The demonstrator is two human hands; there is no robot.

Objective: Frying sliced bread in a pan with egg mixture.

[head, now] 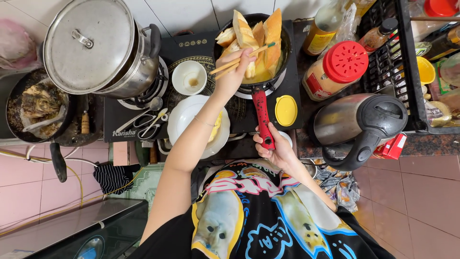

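My left hand (231,72) grips a pair of wooden chopsticks (242,57) over a small black frying pan (286,45). The pan sits on a black cooktop (292,81) and holds several pieces of bread (252,33) standing in yellow egg mixture (262,75). The chopstick tips touch the bread. My right hand (274,146) is closed around the end of the pan's red handle (261,112), close to my body.
A white plate (184,120), a small white bowl (189,76), scissors (146,122) and a lidded steel pot (96,48) lie left of the pan. A red-capped jar (335,69), sauce bottles, a yellow lid (286,110) and a steel kettle (359,124) stand to the right.
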